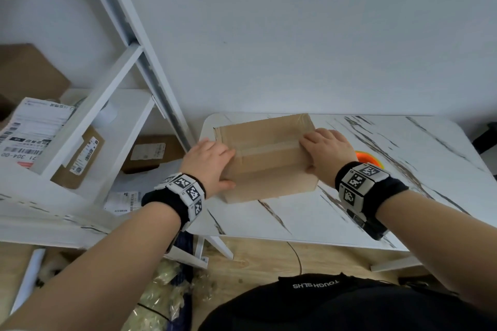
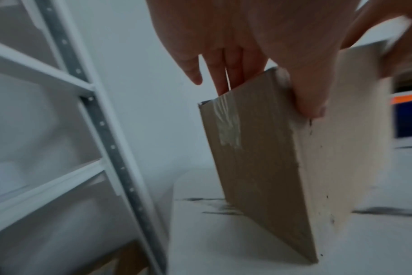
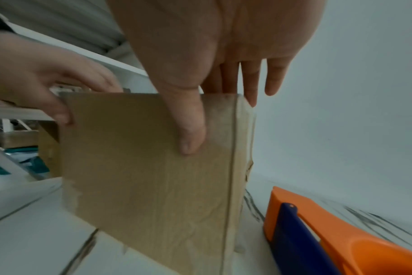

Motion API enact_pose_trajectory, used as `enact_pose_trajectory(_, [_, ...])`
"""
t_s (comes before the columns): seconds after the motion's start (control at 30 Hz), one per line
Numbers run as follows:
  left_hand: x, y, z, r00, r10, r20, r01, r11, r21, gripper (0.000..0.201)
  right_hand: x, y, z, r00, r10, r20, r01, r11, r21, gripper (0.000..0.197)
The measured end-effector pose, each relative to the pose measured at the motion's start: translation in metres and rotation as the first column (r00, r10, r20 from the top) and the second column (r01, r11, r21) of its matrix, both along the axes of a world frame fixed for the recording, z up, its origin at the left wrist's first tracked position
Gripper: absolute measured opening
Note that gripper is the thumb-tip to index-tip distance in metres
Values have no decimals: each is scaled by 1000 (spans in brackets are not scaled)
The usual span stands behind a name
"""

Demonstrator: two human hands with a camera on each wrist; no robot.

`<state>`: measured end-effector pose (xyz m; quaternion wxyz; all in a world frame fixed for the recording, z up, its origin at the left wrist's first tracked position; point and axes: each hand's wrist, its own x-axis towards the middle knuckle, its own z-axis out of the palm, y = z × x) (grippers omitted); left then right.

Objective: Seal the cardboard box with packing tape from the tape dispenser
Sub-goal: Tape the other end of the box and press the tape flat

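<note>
A brown cardboard box (image 1: 269, 164) (image 2: 259, 167) (image 3: 141, 186) stands on the white marble-pattern table (image 1: 295, 223), flaps closed, with a strip of clear tape (image 1: 269, 146) (image 2: 228, 126) along its top seam and down the end. My left hand (image 1: 212, 166) (image 2: 235, 46) grips the box's left end, fingers on top and thumb on the near face. My right hand (image 1: 325, 150) (image 3: 212, 46) grips the right end the same way. The orange and blue tape dispenser (image 1: 363, 157) (image 3: 341, 232) lies on the table just right of the box, mostly hidden behind my right wrist in the head view.
A white metal shelf rack (image 1: 121, 75) stands close to the table's left edge, holding labelled parcels (image 1: 78, 158). A white wall runs right behind the table. Bags and scraps lie on the wooden floor (image 1: 255, 258) below.
</note>
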<state>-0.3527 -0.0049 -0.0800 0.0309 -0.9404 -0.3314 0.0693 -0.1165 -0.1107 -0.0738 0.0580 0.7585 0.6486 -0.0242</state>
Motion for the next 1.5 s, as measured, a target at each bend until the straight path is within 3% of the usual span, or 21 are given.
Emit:
enact_pose_trajectory(0.13, [7, -15, -4, 997, -73, -36, 69, 993, -92, 86, -1, 5, -3, 993, -117, 9, 117, 993, -14, 67])
enact_pose_trajectory(0.27, [-1, -13, -6, 998, -64, -9, 63, 993, -96, 71, -33, 4, -11, 997, 48, -68, -52, 997, -59, 82])
enact_pose_trajectory(0.47, [8, -16, -2, 999, -34, 25, 36, 994, -104, 50, -30, 14, -8, 994, 105, -43, -105, 994, 15, 56])
enact_pose_trajectory(0.63, [41, -24, -6, 992, -11, 128, 28, 992, -127, 37, -32, 12, 1, 979, 66, -193, -53, 996, 70, 52])
enact_pose_trajectory(0.77, [65, -26, -6, 980, -2, 198, 28, 992, -126, 26, -37, 2, -5, 962, 140, -235, -144, 990, -2, 71])
enact_pose_trajectory(0.87, [73, -23, -5, 959, -28, 280, 74, 985, -153, 23, -20, 4, -13, 960, 181, -214, -142, 972, 187, 48])
enact_pose_trajectory(1.0, [78, -16, -8, 906, -69, 417, 105, 992, -65, 22, 7, 3, -17, 965, 124, -233, -83, 981, 177, 32])
enact_pose_trajectory(1.1, [89, -18, -2, 947, 30, 321, 25, 986, -164, 25, 15, 2, -23, 962, 160, -220, -103, 963, 250, 31])
enact_pose_trajectory(1.17, [92, -18, -3, 941, 37, 337, 16, 988, -152, 23, 20, 0, -27, 944, 128, -303, -36, 956, 291, 43])
enact_pose_trajectory(1.23, [94, -20, -4, 926, 33, 375, 16, 992, -127, 13, 32, -9, -33, 897, -16, -441, 133, 963, 236, 59])
enact_pose_trajectory(1.3, [95, -21, -12, 902, 47, 428, -5, 995, -99, 6, 47, -21, -44, 872, -96, -481, 231, 945, 231, 61])
enact_pose_trajectory(1.4, [105, -29, -12, 886, 115, 450, -56, 988, -142, 6, 68, -35, -67, 886, -308, -348, 313, 949, -44, 54])
enact_pose_trajectory(1.5, [115, -35, -11, 889, 156, 430, -88, 981, -174, 13, 78, -40, -84, 896, -361, -259, 306, 924, -231, 45])
